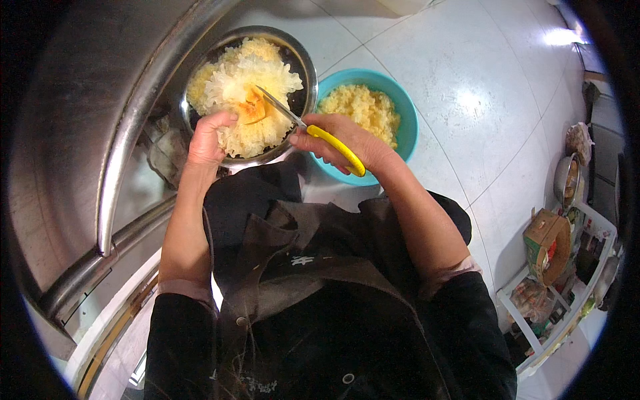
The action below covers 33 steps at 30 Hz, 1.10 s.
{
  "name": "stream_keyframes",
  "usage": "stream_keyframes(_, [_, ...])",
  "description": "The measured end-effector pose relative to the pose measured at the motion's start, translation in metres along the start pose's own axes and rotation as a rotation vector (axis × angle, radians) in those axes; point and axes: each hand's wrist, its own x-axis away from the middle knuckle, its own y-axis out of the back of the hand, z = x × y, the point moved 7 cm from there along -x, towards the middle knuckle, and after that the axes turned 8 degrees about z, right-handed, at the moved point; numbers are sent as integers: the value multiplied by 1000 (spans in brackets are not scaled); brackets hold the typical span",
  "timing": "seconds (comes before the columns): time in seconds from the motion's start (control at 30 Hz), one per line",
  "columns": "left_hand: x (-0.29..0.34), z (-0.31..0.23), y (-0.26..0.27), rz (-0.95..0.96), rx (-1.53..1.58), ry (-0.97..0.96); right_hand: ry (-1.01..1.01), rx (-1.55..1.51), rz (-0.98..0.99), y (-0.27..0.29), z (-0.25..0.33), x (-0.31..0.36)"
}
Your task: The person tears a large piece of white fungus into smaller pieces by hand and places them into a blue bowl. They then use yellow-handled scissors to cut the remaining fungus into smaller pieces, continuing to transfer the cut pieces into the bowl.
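And over the steel bowl the left hand clamps the frilly pale fungus, its orange core just up-right of that hand (the nearer one), while the right hand's fingers, closed round yellow-handled scissors, hold them slanting up-left toward it.

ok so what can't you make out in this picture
All in the head view:
- Most fingers of the left hand: hidden by the frilly fungus.
- Part of the yellow scissors handle: covered by the right hand.
- The bottom of the teal basin: covered by pale yellow pieces.
- The pale object: cut off by the top edge.
- Some contents of the white crate: too small and dark.
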Motion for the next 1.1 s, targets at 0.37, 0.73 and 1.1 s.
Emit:
stream_keyframes(0.37, [1, 3, 3, 11, -129, 16, 110, 346, -55, 14, -7, 3])
stream_keyframes(0.73, [4, 5, 7, 20, -241, 100, 93, 312, -25, 11, -6, 6])
stream_keyframes(1.1, [14, 2, -6, -44, -233, 120, 60, 420, -62, 18, -4, 6])
